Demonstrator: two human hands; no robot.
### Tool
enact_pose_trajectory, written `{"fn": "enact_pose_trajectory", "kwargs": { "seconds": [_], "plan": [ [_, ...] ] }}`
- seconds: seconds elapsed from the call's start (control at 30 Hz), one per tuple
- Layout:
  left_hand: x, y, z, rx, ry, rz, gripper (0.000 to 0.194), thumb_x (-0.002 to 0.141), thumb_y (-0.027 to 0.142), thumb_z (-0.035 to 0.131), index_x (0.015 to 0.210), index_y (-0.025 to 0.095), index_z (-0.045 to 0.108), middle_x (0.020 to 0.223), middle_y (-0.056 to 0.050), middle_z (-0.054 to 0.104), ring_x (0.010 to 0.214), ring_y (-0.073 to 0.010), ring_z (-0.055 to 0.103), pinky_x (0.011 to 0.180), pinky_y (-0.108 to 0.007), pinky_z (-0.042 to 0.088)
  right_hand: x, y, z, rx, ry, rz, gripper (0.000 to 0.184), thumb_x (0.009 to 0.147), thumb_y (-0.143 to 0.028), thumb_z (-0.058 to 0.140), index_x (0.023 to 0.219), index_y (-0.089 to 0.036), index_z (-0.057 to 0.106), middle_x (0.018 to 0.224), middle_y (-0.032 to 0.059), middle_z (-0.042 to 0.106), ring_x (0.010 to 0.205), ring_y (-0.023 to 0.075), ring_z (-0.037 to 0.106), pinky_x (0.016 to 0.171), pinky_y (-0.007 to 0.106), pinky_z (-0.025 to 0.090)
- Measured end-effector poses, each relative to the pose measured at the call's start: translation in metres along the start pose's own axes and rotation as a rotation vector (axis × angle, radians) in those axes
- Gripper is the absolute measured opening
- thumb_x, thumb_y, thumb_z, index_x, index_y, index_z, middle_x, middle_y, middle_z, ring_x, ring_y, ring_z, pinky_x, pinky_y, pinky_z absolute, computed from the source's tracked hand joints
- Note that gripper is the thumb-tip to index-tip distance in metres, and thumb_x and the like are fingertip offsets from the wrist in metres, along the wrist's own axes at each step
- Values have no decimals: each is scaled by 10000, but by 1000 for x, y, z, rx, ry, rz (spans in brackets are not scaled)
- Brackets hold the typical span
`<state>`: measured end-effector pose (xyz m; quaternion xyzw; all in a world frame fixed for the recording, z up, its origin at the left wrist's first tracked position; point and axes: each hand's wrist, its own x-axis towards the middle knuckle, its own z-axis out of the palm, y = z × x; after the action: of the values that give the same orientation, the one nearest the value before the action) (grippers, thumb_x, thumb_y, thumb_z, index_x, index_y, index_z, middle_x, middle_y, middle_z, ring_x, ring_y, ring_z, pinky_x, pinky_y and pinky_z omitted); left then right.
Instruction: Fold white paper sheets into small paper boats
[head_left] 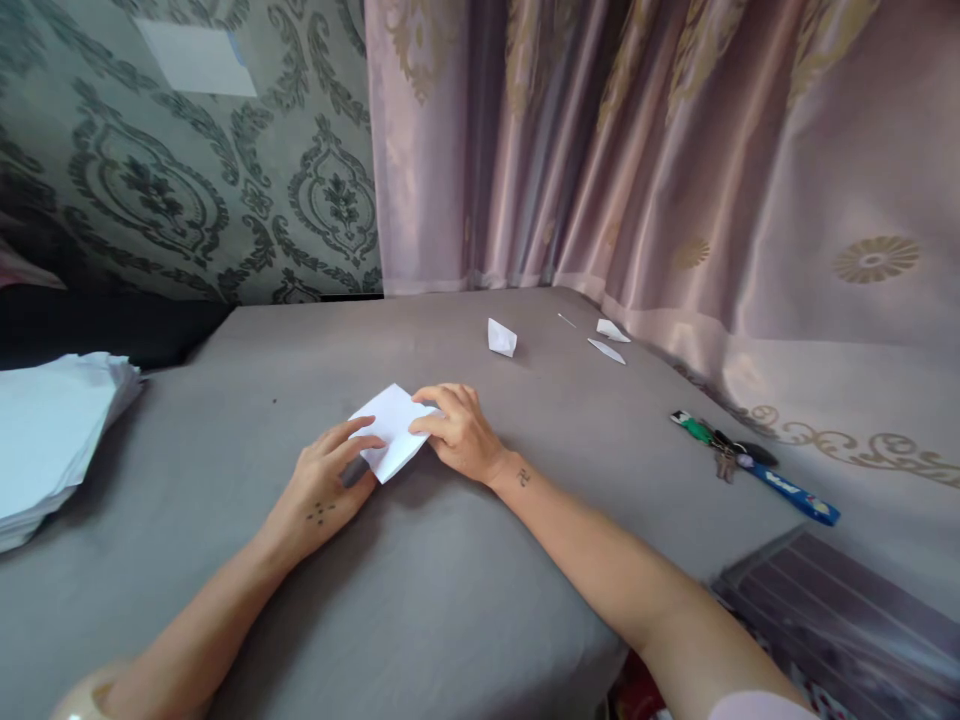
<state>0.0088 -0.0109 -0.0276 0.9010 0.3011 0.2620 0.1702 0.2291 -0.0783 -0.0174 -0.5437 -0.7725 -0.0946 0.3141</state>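
A folded piece of white paper (394,415), roughly diamond-shaped from here, is held between my two hands just above the grey surface. My left hand (326,480) grips its left side, fingers on top and the thumb low at the near edge. On the right side, my right hand (461,430) pinches the paper's edge between thumb and fingers. Parts of the paper's edges are hidden under my fingers. Beyond my right hand sits a small folded white paper shape (502,338).
A stack of white paper (52,430) lies at the left. At the far right are another folded paper piece (613,330), a narrow paper sliver (606,350) and a thin white stick (566,320). Keys with a blue strap (787,490) lie near the curtain (825,350).
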Motion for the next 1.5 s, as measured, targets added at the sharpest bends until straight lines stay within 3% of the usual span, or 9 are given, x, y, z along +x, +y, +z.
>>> {"fn": "enact_pose_trajectory", "kwargs": {
  "seconds": [0.13, 0.3, 0.37, 0.53, 0.73, 0.87, 1.13, 1.27, 1.5],
  "plan": [
    [0, -2, -7, 298, 76, 136, 214, 842, 189, 496, 1001, 211, 637, 1242, -116, 618, 1183, -320, 514, 976, -493, 407, 2, -4, -5, 38, -32, -60, 339, 911, -84, 431, 882, -273, 711, 1178, 31, 647, 1118, 187, 520, 975, 383, 337],
    [2, 3, -22, 495, 30, 217, 213, 891, 138, 416, 935, 170, 622, 1146, -114, 658, 1136, -276, 539, 1004, -448, 369, 4, 3, 0, 12, -85, -86, 284, 943, -141, 448, 912, -256, 707, 1172, 47, 669, 1116, 195, 531, 983, 395, 319],
    [2, 6, -22, 516, -56, 202, 231, 904, 131, 402, 942, 160, 628, 1058, -117, 676, 1066, -257, 577, 1020, -448, 359, 3, 8, 4, -5, -129, -95, 276, 931, -127, 465, 916, -258, 707, 1174, 45, 676, 1114, 205, 531, 991, 417, 304],
    [-5, 12, -15, 422, -218, 141, 278, 952, 157, 370, 944, 152, 648, 926, -114, 684, 909, -230, 631, 858, -381, 463, -4, 11, 6, -46, -240, -58, 320, 890, -59, 440, 980, -234, 691, 1109, 54, 702, 1054, 213, 560, 1001, 447, 281],
    [-9, 13, -9, 254, -158, 68, 298, 981, 240, 383, 940, 165, 668, 959, -104, 671, 934, -220, 615, 855, -361, 495, -8, -7, -3, -46, -287, 24, 270, 819, -128, 534, 1038, -183, 682, 1161, 96, 664, 1080, 258, 547, 973, 435, 328],
    [-10, 8, -2, 84, -51, -67, 167, 911, 291, 552, 884, 183, 676, 1001, -88, 639, 934, -212, 600, 859, -360, 507, -7, -8, -4, 38, -320, 97, 211, 906, -241, 512, 987, -205, 704, 1143, 79, 681, 998, 235, 588, 883, 393, 405],
    [-5, 9, -1, -102, 27, -331, 162, 846, 277, 644, 745, 152, 663, 917, -86, 624, 832, -187, 607, 809, -348, 521, 0, -8, 6, 202, -211, 401, 246, 922, -349, 515, 796, -228, 688, 1025, 40, 713, 929, 209, 624, 845, 360, 463],
    [-2, 11, -1, -107, 26, -371, 155, 849, 255, 631, 744, 145, 660, 902, -89, 611, 831, -189, 600, 812, -357, 516, 2, -12, 14, 148, -177, 485, 213, 888, -337, 542, 743, -209, 630, 1024, 63, 683, 891, 215, 627, 788, 354, 478],
    [2, 9, 3, -63, 20, -370, 200, 859, 282, 609, 706, 153, 622, 855, -85, 587, 853, -210, 582, 835, -385, 497, 4, -12, 21, 89, -167, 506, 177, 856, -309, 553, 709, -213, 529, 988, 93, 628, 891, 224, 619, 832, 368, 472]
  ]
}}
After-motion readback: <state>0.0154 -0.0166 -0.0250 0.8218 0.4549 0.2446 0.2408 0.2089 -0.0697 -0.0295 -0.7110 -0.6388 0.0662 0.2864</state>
